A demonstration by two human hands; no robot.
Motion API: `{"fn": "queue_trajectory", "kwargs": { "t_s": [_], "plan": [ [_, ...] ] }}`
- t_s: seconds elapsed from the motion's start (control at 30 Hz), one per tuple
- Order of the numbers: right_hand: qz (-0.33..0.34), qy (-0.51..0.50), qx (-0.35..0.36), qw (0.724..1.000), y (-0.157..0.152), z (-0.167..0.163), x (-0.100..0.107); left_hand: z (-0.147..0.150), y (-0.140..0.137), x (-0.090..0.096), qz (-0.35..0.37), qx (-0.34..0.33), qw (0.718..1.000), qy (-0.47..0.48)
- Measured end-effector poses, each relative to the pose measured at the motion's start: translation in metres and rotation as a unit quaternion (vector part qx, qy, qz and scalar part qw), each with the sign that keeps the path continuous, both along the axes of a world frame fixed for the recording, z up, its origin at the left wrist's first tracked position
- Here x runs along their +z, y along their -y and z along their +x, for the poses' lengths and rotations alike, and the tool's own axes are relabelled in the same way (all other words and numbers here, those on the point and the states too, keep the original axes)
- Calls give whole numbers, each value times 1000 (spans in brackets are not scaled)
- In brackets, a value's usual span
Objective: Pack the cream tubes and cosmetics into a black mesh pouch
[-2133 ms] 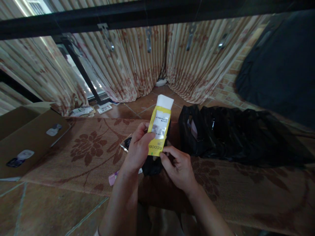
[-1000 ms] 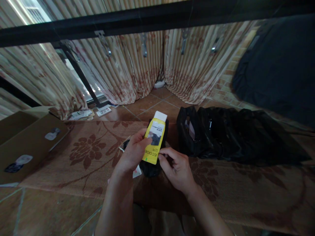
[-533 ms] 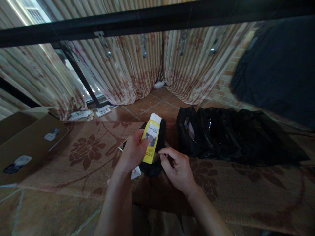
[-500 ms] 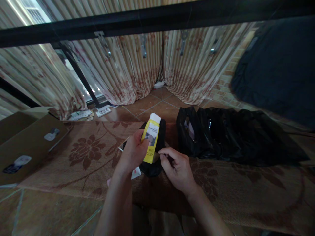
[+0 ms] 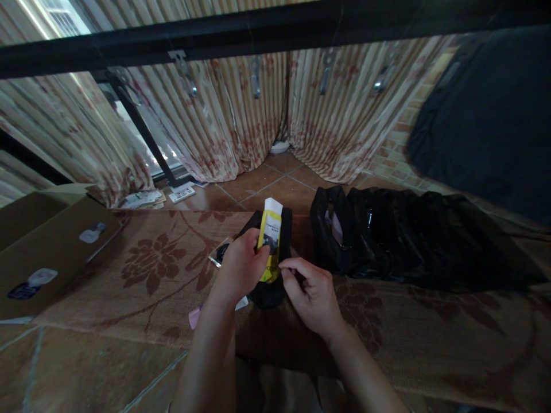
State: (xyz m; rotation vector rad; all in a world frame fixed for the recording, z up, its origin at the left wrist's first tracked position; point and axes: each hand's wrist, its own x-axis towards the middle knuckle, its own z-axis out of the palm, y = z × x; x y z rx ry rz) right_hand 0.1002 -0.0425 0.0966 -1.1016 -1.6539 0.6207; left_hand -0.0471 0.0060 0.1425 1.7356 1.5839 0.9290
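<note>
My left hand (image 5: 243, 264) is closed around a yellow packet with a white end and a printed picture (image 5: 271, 234). The packet's lower end is at the opening of a small black bag (image 5: 267, 299) lying on the cloth; how deep it sits inside I cannot tell. My right hand (image 5: 310, 292) pinches at the bag's right edge, thumb and forefinger together. By my left hand lies a clear packet with something black in it (image 5: 219, 252). A pink item (image 5: 195, 317) and a white piece, partly hidden by my left wrist, lie nearer me.
Several black bags (image 5: 379, 241) stand in a row to the right on the patterned cloth (image 5: 150, 264). An open cardboard box (image 5: 55, 252) is at the left. Above runs a dark bar (image 5: 215, 43) with hanging metal clips, in front of striped curtains (image 5: 241, 126).
The yellow packet has tilted more upright and moved lower toward the black bag's opening. My left hand has shifted slightly right, uncovering more of the pink item. My right hand stays nearly still.
</note>
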Motion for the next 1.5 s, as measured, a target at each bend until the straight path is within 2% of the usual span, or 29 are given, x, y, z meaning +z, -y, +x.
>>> {"fn": "queue_trajectory", "kwargs": {
  "t_s": [0.1, 0.3, 0.63, 1.2, 1.5],
  "plan": [
    [1, -2, 1, 1000, 0, 0, 0, 0, 1, 2, -4, 3, 997, -79],
    [2, -3, 0, 1000, 0, 0, 0, 0, 2, 1, -18, -23, 996, -80],
    [7, -7, 6, 1000, 0, 0, -1, -2, 2, -3, -41, -76, 976, -198],
    [7, -3, 6, 1000, 0, -1, -1, -3, 4, -3, -30, -96, 978, -183],
    [16, -4, 3, 1000, 0, -1, 0, -10, 7, 0, -37, -201, 964, -168]
  ]
}}
